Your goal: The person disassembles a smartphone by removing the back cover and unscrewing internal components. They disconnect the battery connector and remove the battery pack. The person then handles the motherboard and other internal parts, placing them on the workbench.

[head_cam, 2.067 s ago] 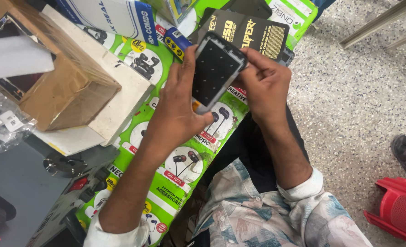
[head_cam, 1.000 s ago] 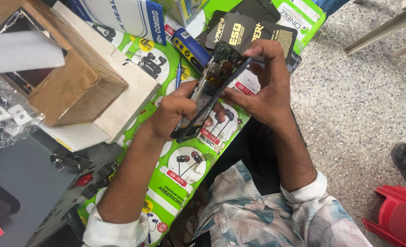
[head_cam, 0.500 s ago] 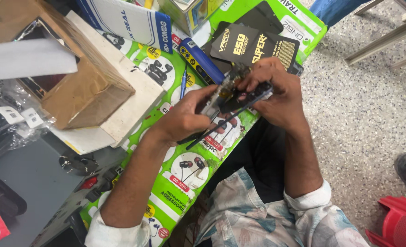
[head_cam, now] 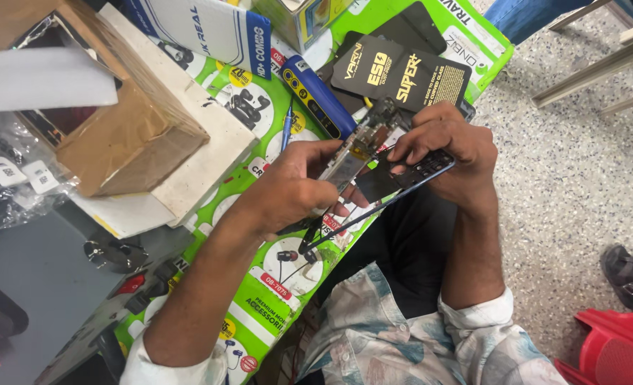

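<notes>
Both hands [head_cam: 295, 189] [head_cam: 448, 153] grip opened phone [head_cam: 373, 160], back seemingly lifted since earlier.

Two hands, one opened phone [head_cam: 373, 153], one cardboard box [head_cam: 127, 135], two black packets [head_cam: 402, 71].

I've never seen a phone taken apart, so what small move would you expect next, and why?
Probably the right hand lifts the dark back cover further off the opened phone body that the left hand grips: the cover already stands apart along one edge, exposing the circuit boards, while its lower end looks attached.
</notes>
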